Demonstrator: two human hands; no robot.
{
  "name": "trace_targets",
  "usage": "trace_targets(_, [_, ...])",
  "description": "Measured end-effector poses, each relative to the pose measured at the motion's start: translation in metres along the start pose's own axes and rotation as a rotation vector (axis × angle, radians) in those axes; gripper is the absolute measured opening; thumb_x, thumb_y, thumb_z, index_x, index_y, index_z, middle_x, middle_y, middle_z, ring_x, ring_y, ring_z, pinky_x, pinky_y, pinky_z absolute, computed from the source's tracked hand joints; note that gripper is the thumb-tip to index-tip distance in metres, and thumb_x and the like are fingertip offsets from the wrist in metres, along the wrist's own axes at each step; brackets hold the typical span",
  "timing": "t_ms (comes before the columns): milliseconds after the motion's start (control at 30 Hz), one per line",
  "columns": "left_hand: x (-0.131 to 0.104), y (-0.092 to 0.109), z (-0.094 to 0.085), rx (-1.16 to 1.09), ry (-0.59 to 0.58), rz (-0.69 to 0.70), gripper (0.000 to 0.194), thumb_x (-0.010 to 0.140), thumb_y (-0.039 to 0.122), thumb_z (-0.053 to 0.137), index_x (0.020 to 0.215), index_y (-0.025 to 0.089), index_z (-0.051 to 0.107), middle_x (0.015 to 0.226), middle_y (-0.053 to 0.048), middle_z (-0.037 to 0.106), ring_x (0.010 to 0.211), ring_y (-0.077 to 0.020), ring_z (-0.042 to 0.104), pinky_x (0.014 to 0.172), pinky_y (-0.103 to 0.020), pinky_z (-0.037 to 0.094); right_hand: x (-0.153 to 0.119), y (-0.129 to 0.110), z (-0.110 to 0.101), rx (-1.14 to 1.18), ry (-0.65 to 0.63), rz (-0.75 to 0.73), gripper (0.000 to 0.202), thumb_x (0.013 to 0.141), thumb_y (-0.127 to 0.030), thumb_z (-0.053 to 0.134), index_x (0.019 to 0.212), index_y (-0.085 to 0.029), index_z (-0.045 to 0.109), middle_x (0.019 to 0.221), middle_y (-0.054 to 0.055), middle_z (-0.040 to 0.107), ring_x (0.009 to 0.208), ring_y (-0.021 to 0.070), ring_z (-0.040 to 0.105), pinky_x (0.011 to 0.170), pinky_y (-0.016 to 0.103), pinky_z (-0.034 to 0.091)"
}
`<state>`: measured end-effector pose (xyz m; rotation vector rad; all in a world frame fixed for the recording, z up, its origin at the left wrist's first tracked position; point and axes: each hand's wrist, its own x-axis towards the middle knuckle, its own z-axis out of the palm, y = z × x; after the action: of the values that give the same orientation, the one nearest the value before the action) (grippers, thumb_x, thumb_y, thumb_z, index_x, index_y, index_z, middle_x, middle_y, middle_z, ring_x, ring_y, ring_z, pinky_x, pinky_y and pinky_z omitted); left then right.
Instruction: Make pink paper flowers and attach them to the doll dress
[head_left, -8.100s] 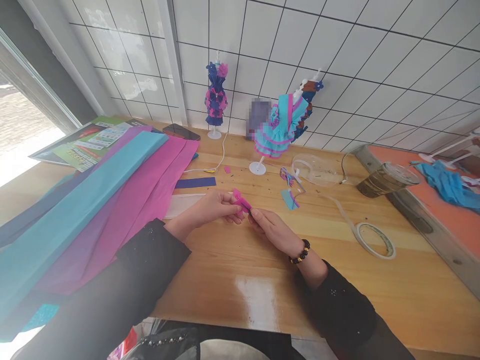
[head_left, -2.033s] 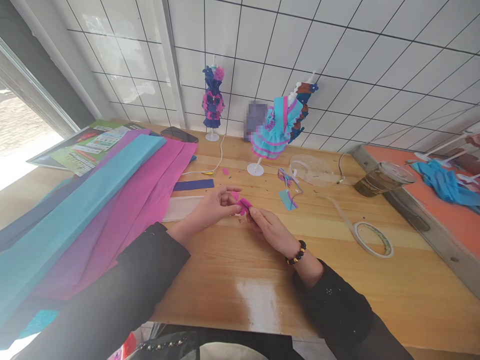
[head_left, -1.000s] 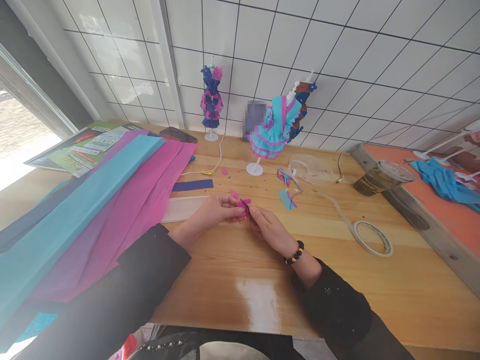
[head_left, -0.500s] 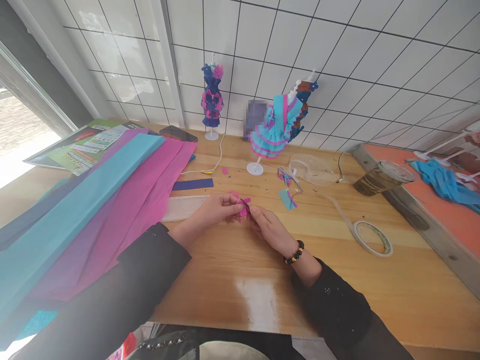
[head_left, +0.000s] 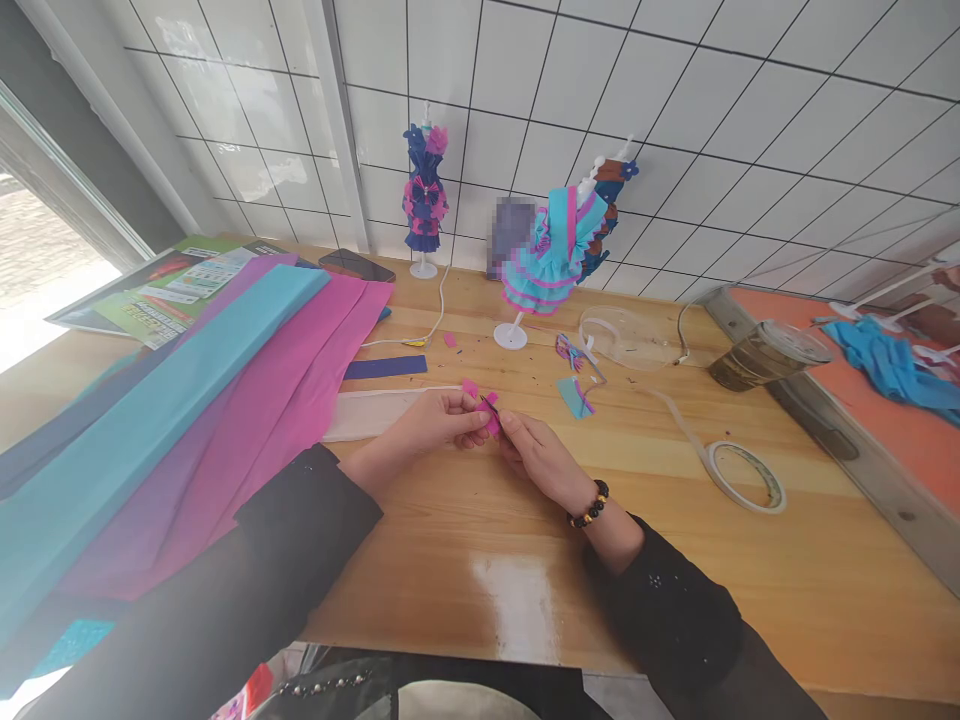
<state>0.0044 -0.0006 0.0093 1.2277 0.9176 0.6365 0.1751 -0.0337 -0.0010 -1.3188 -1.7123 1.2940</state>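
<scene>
Over the middle of the wooden table, my left hand (head_left: 450, 418) pinches a small bright pink piece of crepe paper (head_left: 493, 424) between thumb and fingertips. Close on its right, my right hand (head_left: 534, 448) is closed around small dark scissors (head_left: 489, 404), whose narrow blades lie across the pink piece. The scissors' handles are hidden inside the hand. Another pink scrap (head_left: 469, 387) shows just beyond my left fingertips. Under my left wrist lies a whitish strip (head_left: 360, 415), with a dark blue paper strip (head_left: 386, 367) behind it.
Crepe paper sheets (head_left: 247, 380) cover the left side. Miniature dress stands (head_left: 424, 200) (head_left: 555, 250) are by the tiled wall. Trimmed scraps (head_left: 574, 396), a tape roll (head_left: 746, 477) and a lidded cup (head_left: 769, 355) lie to the right. A phone (head_left: 356, 265) rests at the back.
The pink piece has turned slightly in my left fingers, and the scissor blades lie at a slightly different angle on it. Both hands have stayed almost in place.
</scene>
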Motion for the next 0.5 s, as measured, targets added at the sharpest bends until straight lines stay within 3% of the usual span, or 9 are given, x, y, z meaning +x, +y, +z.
trace_targets(500, [0.0001,-0.0012,-0.0008,-0.01,0.006,-0.008,0.029,0.066,0.04,0.069,0.068,0.011,0.062,0.068,-0.005,0.066,0.057,-0.0103,0.057,0.056,-0.023,0.043,0.0002,0.0021,0.0005,-0.006,0.005,-0.019,0.041,0.089,-0.052,0.029,0.066,-0.02,0.039,0.052,-0.006,0.029,0.045,0.0079,0.025,0.044,0.022,0.023])
